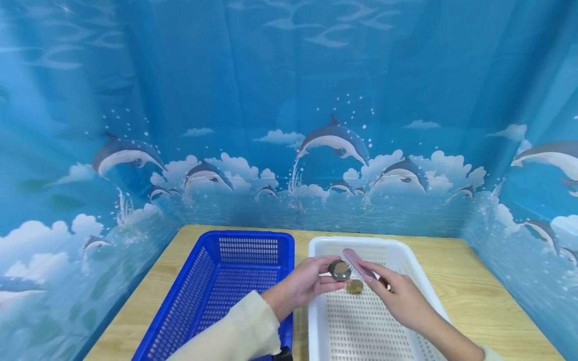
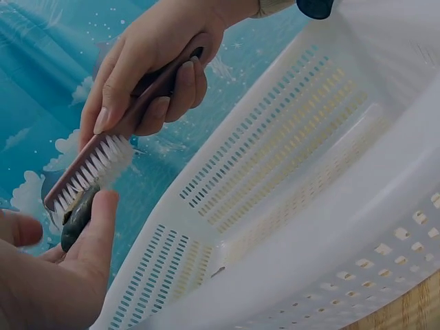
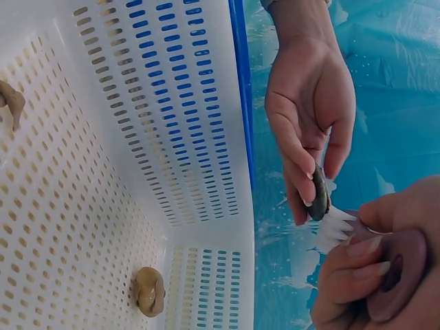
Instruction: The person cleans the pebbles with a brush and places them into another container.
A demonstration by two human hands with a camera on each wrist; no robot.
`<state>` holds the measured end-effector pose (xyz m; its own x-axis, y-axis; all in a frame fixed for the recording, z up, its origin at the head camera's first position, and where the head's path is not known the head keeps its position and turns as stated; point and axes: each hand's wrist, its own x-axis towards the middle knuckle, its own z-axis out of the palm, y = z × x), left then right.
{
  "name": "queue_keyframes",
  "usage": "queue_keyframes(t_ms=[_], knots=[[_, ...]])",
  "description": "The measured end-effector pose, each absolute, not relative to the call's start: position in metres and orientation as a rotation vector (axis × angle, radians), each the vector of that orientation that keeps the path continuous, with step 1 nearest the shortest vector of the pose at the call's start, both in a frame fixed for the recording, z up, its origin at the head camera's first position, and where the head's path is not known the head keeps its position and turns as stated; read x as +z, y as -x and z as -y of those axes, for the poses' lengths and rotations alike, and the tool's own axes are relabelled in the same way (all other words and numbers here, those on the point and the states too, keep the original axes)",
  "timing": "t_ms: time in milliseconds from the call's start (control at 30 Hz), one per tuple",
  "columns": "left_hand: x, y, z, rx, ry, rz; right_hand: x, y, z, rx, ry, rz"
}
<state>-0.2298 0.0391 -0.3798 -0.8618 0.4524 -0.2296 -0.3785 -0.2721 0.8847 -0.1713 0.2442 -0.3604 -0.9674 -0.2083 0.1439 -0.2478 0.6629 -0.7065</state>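
Note:
Above the white basket [image 1: 318,321], my left hand [image 1: 307,283] holds an abalone [image 1: 340,269] by its edge, between thumb and fingers. Its shell is dark green, as the left wrist view shows, and its tan flesh faces the brush. My right hand [image 1: 399,298] grips the handle of a mauve scrubbing brush [image 2: 134,117]. The white bristles [image 2: 103,161] touch the abalone's flesh side. Below the hands, a yellowish-brown lump [image 3: 148,292] lies on the basket's floor. Another brown piece [image 3: 10,106] is cut off by the right wrist view's edge.
A blue plastic basket [image 1: 289,245] stands left of the white one on a wooden table [image 1: 478,281]. A dolphin-print curtain [image 1: 289,100] encloses the table at the back and both sides. The white basket's walls rise around the area below the hands.

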Motion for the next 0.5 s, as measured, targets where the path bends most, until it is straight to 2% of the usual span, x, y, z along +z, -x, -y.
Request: queue_keyframes(t_ms=[367, 500], knots=[[-0.3774, 0.2304, -0.0363, 2.136, -0.046, -1.542, -0.3619, 0.1671, -0.2384, 1.166, -0.423, 2.755], [-0.378, 0.2288, -0.0373, 2.141, -0.074, -1.546, -0.3624, 0.1646, -0.2352, 1.162, -0.511, 2.719]])
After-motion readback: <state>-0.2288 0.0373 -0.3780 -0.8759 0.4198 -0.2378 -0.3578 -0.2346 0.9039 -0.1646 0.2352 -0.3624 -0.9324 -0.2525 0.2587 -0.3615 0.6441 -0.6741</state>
